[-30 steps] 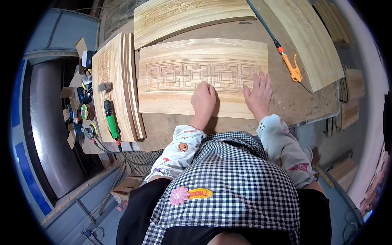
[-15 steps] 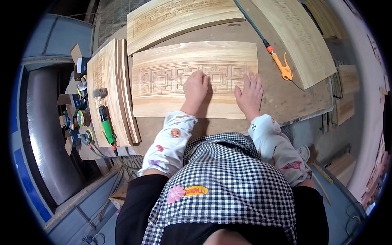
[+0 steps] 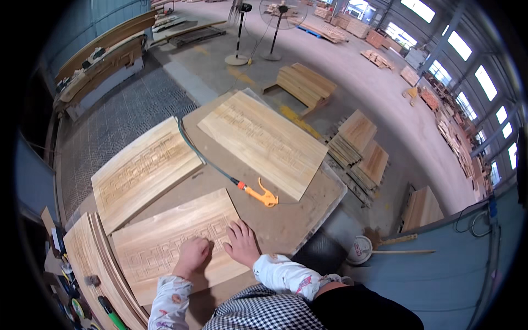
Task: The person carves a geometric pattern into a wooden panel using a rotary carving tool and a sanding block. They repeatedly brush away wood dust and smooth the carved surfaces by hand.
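Note:
A carved wooden panel with a geometric border lies on the worktable. My left hand rests on its carving with curled fingers; whether they hold something is hidden. My right hand lies spread on the panel's right end. Just beyond is an orange air blow gun on a green hose. Two more carved panels lie behind. At left, stacked panels carry a green rotary tool with a grey brush head.
Plank stacks and a low wooden pallet pile stand beyond the table. Two pedestal fans are farther back. A round white container and a broom are at right, near a blue partition. A long bench runs at upper left.
The camera view has swung up and to the right, bringing the workshop floor and windows into sight. My hands remain on the panel, the left curled, the right spread.

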`<state>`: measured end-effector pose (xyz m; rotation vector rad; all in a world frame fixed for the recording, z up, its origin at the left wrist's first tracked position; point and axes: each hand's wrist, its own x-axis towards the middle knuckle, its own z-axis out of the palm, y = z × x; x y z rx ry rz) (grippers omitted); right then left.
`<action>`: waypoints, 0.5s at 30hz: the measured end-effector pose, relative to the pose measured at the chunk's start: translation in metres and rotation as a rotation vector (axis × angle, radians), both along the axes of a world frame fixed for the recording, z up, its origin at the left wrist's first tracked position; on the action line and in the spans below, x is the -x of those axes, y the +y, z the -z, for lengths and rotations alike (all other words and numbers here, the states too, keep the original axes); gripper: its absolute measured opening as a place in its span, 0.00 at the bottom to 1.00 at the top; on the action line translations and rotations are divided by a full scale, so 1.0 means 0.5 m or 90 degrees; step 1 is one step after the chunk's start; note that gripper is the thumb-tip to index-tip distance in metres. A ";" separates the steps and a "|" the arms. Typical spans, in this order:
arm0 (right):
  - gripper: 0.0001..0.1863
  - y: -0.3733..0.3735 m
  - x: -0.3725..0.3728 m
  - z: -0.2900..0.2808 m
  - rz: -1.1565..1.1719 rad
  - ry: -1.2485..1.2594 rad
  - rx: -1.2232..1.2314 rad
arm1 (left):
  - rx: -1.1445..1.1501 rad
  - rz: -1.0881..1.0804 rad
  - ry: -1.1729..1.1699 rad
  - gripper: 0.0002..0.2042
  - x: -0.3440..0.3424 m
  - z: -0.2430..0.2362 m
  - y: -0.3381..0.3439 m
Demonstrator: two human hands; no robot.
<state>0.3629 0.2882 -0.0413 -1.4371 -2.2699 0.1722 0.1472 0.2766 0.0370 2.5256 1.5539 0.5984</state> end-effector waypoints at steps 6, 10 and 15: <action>0.32 0.009 0.018 0.000 0.003 0.000 0.019 | -0.070 0.027 0.036 0.08 0.023 -0.011 -0.002; 0.33 0.006 0.021 -0.002 -0.001 0.007 0.031 | -0.103 0.037 0.020 0.09 0.002 -0.001 -0.004; 0.32 0.007 0.016 0.005 -0.003 0.004 0.025 | -0.016 0.057 0.000 0.08 0.069 0.046 -0.032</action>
